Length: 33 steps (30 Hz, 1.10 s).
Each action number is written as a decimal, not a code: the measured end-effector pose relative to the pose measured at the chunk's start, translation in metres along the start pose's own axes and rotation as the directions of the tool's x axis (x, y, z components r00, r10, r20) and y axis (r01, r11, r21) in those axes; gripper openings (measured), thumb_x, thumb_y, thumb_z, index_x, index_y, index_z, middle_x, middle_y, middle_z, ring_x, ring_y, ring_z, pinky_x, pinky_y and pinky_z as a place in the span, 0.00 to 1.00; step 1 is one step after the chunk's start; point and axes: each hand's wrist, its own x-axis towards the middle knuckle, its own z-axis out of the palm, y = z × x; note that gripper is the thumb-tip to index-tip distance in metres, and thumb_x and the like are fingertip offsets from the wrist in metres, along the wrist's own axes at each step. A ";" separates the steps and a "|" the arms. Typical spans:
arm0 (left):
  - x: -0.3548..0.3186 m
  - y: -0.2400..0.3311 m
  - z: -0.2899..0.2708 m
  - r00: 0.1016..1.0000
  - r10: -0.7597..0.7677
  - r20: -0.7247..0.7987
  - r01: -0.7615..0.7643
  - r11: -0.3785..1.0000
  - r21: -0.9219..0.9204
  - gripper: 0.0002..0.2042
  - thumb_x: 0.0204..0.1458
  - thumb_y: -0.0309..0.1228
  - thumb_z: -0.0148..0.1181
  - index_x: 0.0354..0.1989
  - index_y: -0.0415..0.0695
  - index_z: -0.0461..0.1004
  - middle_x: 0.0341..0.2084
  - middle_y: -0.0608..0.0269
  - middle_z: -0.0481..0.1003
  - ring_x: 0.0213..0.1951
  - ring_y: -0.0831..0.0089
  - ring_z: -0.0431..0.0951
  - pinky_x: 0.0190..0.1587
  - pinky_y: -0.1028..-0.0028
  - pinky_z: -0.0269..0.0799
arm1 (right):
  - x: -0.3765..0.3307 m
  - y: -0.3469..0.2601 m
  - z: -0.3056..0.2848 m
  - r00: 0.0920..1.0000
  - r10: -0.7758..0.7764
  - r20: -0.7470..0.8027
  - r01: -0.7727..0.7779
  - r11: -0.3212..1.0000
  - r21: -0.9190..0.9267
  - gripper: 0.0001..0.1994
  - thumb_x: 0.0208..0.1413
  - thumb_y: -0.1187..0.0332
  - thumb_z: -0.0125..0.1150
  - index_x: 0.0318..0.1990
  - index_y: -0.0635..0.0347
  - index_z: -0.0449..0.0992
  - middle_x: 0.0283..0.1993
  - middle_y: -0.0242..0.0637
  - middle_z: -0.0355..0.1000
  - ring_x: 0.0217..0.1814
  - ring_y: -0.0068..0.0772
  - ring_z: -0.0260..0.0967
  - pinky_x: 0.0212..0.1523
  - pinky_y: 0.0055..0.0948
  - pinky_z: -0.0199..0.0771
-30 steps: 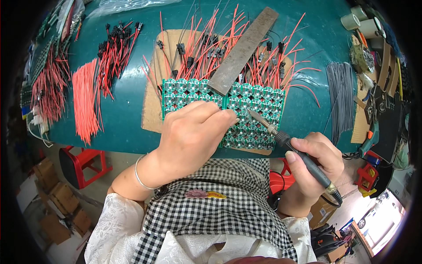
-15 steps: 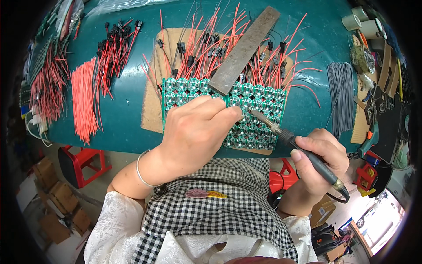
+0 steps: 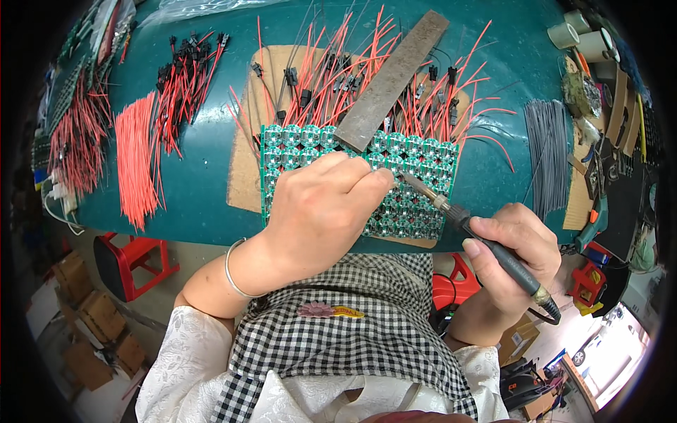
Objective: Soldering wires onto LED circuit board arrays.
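Note:
My right hand grips a soldering iron by its dark handle, with the tip slanting up and left onto the green circuit board panel. Over the panel's middle, my left hand is closed, thumb and forefinger pinched close to the iron's tip. Whatever lies in that pinch is too small or hidden to name. A flat metal bar rests diagonally across the panel's far edge. Red and dark wires with black connectors fan out beyond it.
Under the panel is a brown board on the green table. Red wires and connector leads lie left, with a wired bundle at the far left. Grey wires and spools sit right.
My left hand has shifted slightly to the right, nearer the iron's tip. The soldering iron and my right hand have barely moved.

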 end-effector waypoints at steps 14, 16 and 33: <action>-0.023 0.008 -0.026 0.998 0.013 0.058 -0.006 0.992 -0.129 0.10 0.44 0.17 0.71 0.36 0.38 0.81 0.22 0.61 0.73 0.23 0.64 0.75 0.25 0.66 0.71 | -0.041 0.007 -0.011 0.987 -0.061 -0.150 0.076 0.993 0.092 0.14 0.39 0.73 0.77 0.34 0.70 0.83 0.22 0.41 0.74 0.20 0.31 0.69 0.22 0.26 0.63; -0.027 0.007 -0.022 0.999 0.020 0.047 -0.014 0.990 -0.138 0.11 0.44 0.17 0.71 0.37 0.38 0.81 0.22 0.60 0.73 0.23 0.64 0.75 0.25 0.66 0.71 | -0.044 0.002 -0.005 0.991 -0.033 -0.131 0.043 0.996 0.073 0.13 0.38 0.74 0.77 0.33 0.69 0.84 0.22 0.41 0.75 0.20 0.32 0.71 0.22 0.26 0.64; -0.025 0.004 -0.005 0.999 0.041 -0.007 -0.041 0.997 -0.070 0.11 0.44 0.19 0.68 0.37 0.42 0.79 0.22 0.63 0.70 0.24 0.65 0.74 0.24 0.66 0.70 | -0.043 -0.004 0.008 0.999 -0.019 -0.034 0.019 1.000 -0.008 0.15 0.39 0.78 0.77 0.38 0.70 0.84 0.24 0.42 0.76 0.21 0.33 0.71 0.21 0.29 0.65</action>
